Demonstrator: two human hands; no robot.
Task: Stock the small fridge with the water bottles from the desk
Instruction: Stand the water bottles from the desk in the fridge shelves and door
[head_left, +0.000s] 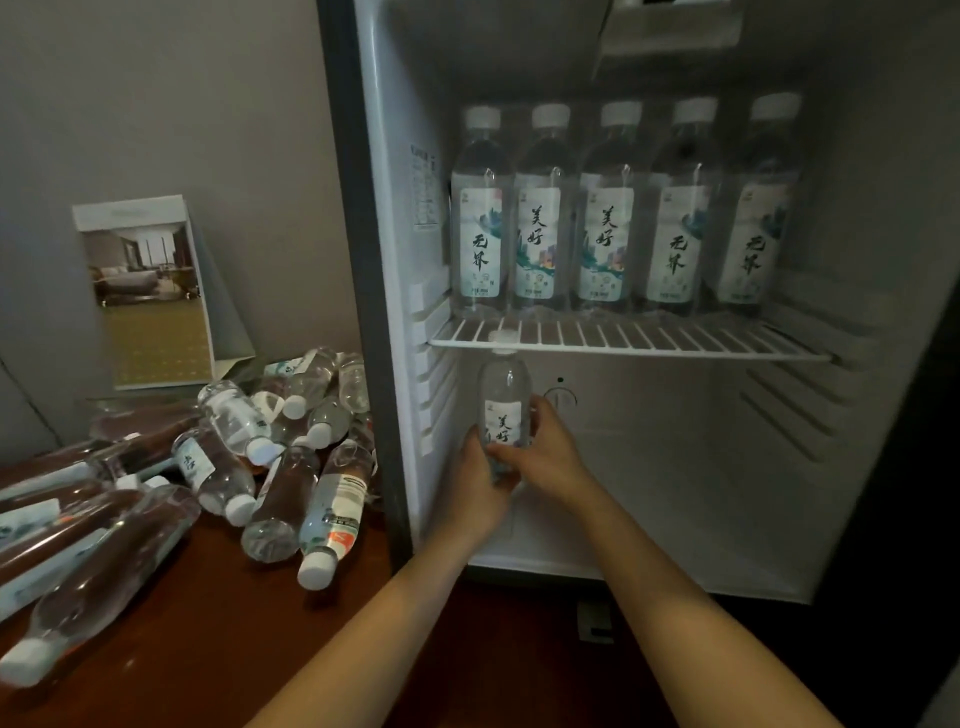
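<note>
The small fridge (857, 467) stands open on the right. Several upright water bottles (605, 218) line its white wire shelf (675, 345). Below the shelf, at the left of the lower compartment, both hands hold one upright water bottle (505, 400) with a white label. My left hand (480, 483) grips its lower part from the left. My right hand (548, 457) wraps it from the right. The bottle's cap sits just under the shelf's front edge. A heap of lying water bottles (291, 447) covers the brown desk (218, 623) on the left.
A standing folded card (150, 291) with a room photo leans by the wall behind the heap. More bottles (78, 561) lie along the desk's left edge. The fridge's lower compartment to the right of the held bottle holds nothing. A thermostat dial (561, 397) sits on the back wall.
</note>
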